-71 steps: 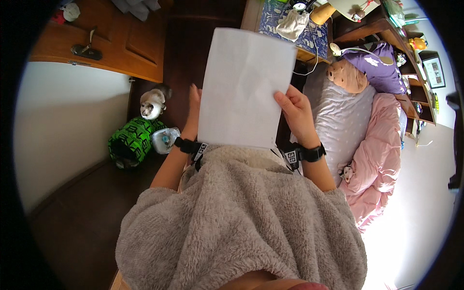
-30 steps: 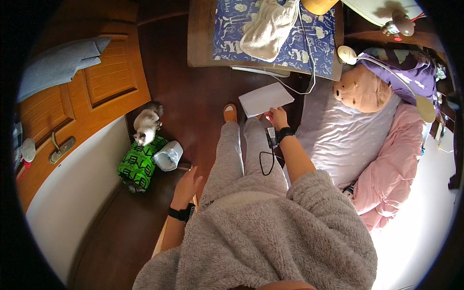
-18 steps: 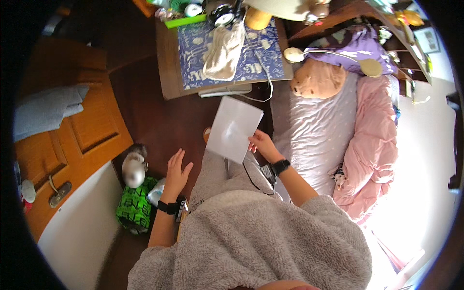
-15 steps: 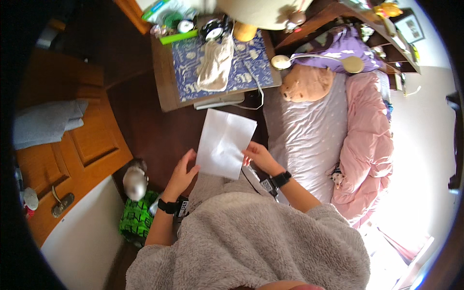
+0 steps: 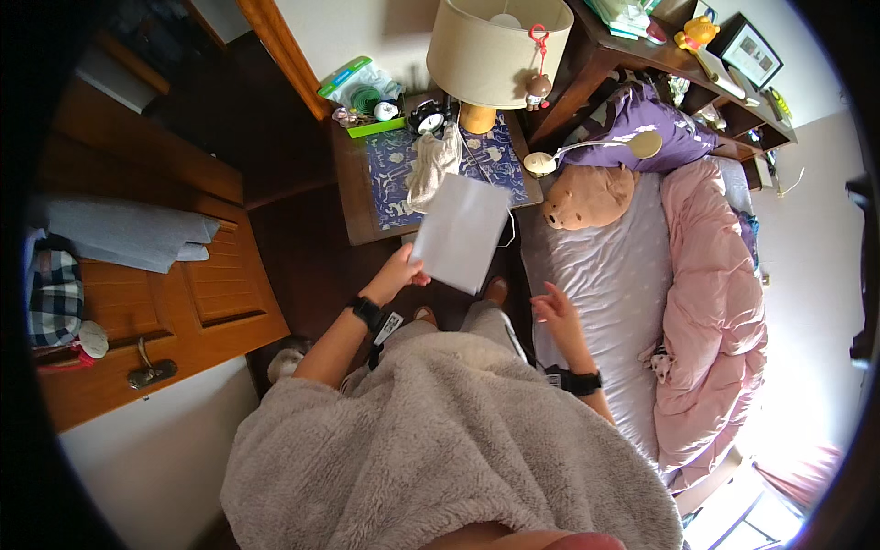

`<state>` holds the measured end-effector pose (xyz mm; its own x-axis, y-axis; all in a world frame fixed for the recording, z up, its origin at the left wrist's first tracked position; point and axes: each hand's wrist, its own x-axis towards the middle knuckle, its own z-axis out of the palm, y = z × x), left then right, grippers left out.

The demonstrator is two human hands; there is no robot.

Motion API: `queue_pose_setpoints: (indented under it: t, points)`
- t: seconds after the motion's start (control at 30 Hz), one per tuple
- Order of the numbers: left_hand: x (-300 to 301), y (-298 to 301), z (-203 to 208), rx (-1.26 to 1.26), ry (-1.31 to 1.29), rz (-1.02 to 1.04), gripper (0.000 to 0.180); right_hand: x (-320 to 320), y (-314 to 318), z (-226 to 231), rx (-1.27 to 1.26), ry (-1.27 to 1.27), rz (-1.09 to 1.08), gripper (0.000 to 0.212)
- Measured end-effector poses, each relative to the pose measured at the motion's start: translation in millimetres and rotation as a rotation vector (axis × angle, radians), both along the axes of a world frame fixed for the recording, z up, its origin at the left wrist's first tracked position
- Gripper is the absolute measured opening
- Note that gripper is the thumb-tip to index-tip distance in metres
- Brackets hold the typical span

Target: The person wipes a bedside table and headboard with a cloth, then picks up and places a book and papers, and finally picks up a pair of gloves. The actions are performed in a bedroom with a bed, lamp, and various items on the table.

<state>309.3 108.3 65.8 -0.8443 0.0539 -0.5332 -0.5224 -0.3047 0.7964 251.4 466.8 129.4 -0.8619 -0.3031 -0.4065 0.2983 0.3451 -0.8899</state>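
A white sheet of paper [image 5: 463, 236], perhaps folded or several layers thick, hangs before me over the near edge of the bedside table. My left hand [image 5: 398, 272] is closed on its lower left corner. To the right, apart from the paper, my right hand [image 5: 561, 319] is raised beside the bed with its fingers apart and nothing in them. Dark bands sit on both wrists.
The bedside table [image 5: 360, 195] bears a pale cloth [image 5: 434, 167], a lamp [image 5: 492, 60] and a green tray [image 5: 378, 128]. On the right is a bed [image 5: 600, 275] with a pink quilt [image 5: 701, 302] and a bear cushion [image 5: 587, 197]. A wooden door [image 5: 229, 302] stands at left.
My right hand has let go of the paper and moved right, toward the bed. My left hand now grips the paper, which has moved away from me and right. The view has shifted.
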Motion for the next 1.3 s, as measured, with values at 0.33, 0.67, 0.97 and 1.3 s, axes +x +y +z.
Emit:
queue_pose_setpoints:
  t: [0.33, 0.67, 0.97, 1.3]
  points:
    - [-60, -19, -62, 0.244, -0.164, 0.356, 0.025, -87, 84, 10, 0.032, 0.090, -0.058, 0.049]
    - [-97, 55, -79, 0.096, -0.263, -0.274, 0.031, -167, -46, -104, -0.227, -0.626, -0.019, 0.016]
    - [-94, 37, -238, 0.077, -0.508, 0.356, 0.062, -124, 3, -175, -0.207, -0.958, 0.050, 0.012]
    - [-141, 101, -411, -0.264, 0.116, 0.629, 0.033, -122, 12, -227, -0.442, -1.211, -0.021, 0.012]
